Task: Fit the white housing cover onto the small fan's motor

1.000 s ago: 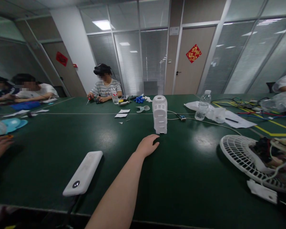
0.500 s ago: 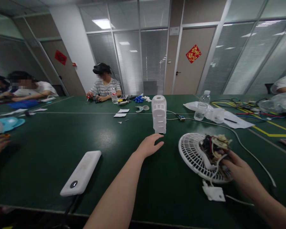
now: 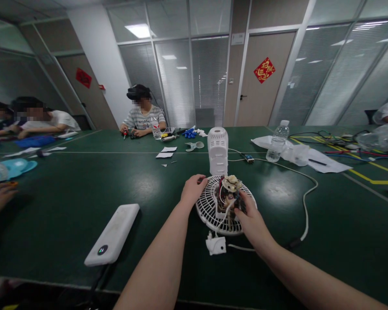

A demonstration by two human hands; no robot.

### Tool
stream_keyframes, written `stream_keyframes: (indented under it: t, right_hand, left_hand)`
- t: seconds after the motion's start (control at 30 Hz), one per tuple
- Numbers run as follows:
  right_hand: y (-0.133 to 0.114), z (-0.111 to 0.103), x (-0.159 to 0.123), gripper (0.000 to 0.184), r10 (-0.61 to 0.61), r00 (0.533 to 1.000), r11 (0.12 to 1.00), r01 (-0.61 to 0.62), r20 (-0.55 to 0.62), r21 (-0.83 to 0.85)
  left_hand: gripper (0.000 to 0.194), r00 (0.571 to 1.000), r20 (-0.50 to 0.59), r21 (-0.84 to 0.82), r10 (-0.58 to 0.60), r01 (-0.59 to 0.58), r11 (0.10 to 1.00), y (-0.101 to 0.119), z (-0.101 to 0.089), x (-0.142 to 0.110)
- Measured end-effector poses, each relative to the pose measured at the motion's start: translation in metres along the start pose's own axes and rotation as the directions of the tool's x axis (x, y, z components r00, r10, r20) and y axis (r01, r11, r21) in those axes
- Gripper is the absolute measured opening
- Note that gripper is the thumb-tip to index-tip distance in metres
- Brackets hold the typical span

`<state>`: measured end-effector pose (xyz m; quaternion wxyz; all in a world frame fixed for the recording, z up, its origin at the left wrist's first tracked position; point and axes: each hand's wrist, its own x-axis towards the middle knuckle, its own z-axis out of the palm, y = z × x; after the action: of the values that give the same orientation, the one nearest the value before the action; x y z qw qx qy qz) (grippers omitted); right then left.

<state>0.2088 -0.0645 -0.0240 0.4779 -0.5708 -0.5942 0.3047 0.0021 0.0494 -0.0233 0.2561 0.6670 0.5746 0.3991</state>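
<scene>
A round white fan grille lies in front of me, with a motor and wiring assembly exposed at its middle. My right hand is closed on the right side of that assembly. At the grille's upper left rim, my left hand has its fingers bent around the edge. Just behind the grille stands a white plastic fan housing, upright and slotted. A small white plastic piece hangs by wires at the near side of the grille, lying on the table.
A white power bank lies to my left. A grey cable runs along the right, from a small circuit board. Farther back are a water bottle, papers and a clear plastic part. Co-workers sit around the green table.
My right hand has brought the grille with its motor assembly leftward, in front of the housing. My left hand has drawn back slightly and now meets the rim. The small white piece followed.
</scene>
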Motion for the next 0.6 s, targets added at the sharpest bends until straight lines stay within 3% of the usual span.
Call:
stream_keyframes:
  t: [0.17, 0.4, 0.5, 0.6]
  right_hand:
    - [-0.004, -0.015, -0.008, 0.056, -0.020, 0.999, 0.998, 0.023, 0.048, -0.065]
    - [-0.009, -0.030, -0.016, 0.050, -0.105, 0.989, 0.946, 0.130, 0.099, -0.296]
    - [-0.011, -0.033, -0.018, 0.048, -0.099, 0.990, 0.942, 0.126, 0.103, -0.311]
    - [-0.016, -0.040, -0.013, 0.042, -0.057, 0.993, 0.971, 0.078, 0.101, -0.224]
  left_hand:
    - [0.024, 1.000, 0.017, 0.008, -0.006, 0.006, 1.000, 0.003, 0.001, 0.001]
    - [0.023, 0.998, 0.056, -0.033, -0.008, 0.009, 0.999, 0.006, 0.003, -0.001]
    - [0.025, 0.997, 0.082, -0.064, -0.017, 0.022, 0.998, 0.006, 0.004, -0.002]
    - [0.030, 0.993, 0.112, -0.097, -0.024, 0.035, 0.995, 0.005, 0.006, -0.002]
